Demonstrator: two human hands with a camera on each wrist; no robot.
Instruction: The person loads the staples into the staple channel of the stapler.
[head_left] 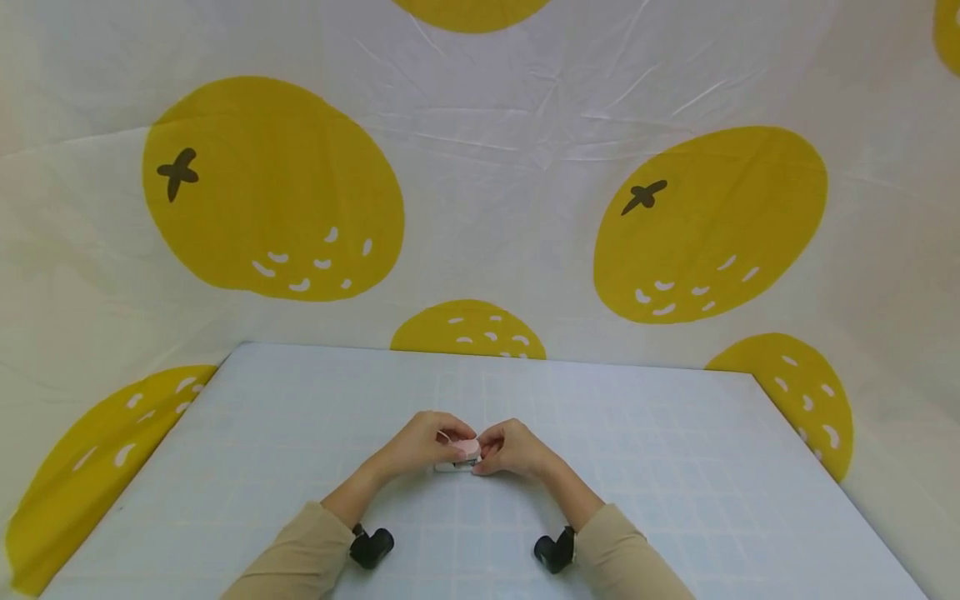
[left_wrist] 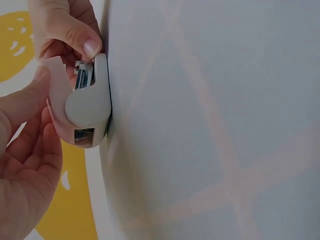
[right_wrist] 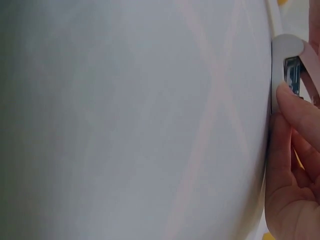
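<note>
A small pink and white stapler [head_left: 468, 448] sits on the table between the two hands. Its pink top is raised from the white base [left_wrist: 102, 75], and the metal staple channel [left_wrist: 84, 75] shows between them. My left hand [head_left: 418, 443] holds the pink top, thumb on one side and fingers on the other. At the front end, my right hand [head_left: 519, 448] pinches the white base with the thumb near the channel's tip. In the right wrist view, the stapler [right_wrist: 286, 47] is partly cut off by the frame edge. Whether staples lie inside cannot be told.
The table [head_left: 645, 467] has a pale cloth with a faint grid. Behind it hangs a white sheet [head_left: 495, 208] printed with large yellow fruit. Black wrist cameras [head_left: 372, 547] are strapped at both sleeves.
</note>
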